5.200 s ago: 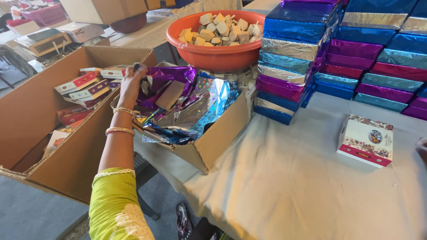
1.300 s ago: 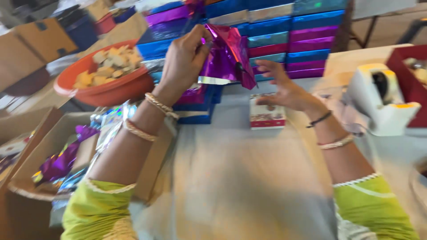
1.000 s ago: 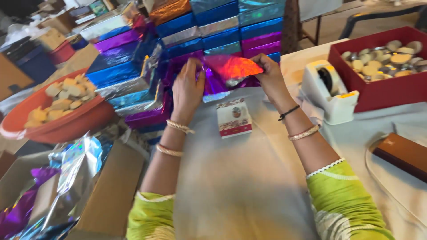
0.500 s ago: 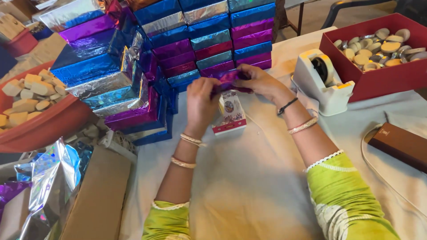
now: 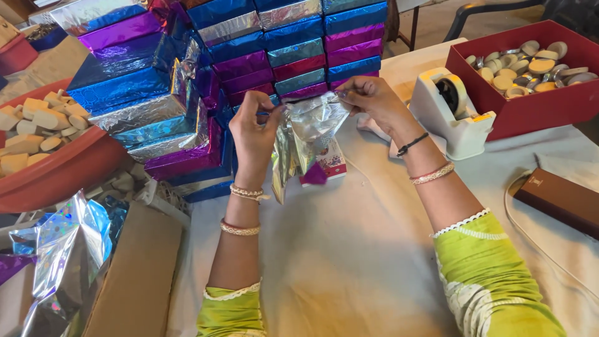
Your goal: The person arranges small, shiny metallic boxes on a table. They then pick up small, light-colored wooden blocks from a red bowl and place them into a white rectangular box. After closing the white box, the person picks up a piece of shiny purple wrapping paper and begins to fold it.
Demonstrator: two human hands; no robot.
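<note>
Far left, an orange bowl [image 5: 59,178] w/ pale chunks is sitting at the frame edge, and below it a cardboard box [image 5: 134,268] is holding loose shiny foil sheets [image 5: 62,249]. Behind & right of those, a stack of foil-wrapped boxes [image 5: 187,75] in blue, purple & silver is rising at the back of the bench [image 5: 349,262], which is wearing a white cloth.

Your left hand [image 5: 253,131] is pinching the left edge of a silver foil sheet [image 5: 306,134] btwn thumb & fingers, palm facing you. You're holding the sheet up above the bench; it's hanging crumpled, w/ a purple corner showing at the bottom. A small printed box [image 5: 331,163] is lying on the cloth just behind the sheet, partly hidden by it.

Your right hand [image 5: 371,100] is pinching the sheet's top right corner, fingers curled tight.

Right of that hand, a white tape dispenser [image 5: 452,112] is standing near a red tray [image 5: 530,106] of round pieces. A brown box [image 5: 561,200] is lying at far right.
</note>
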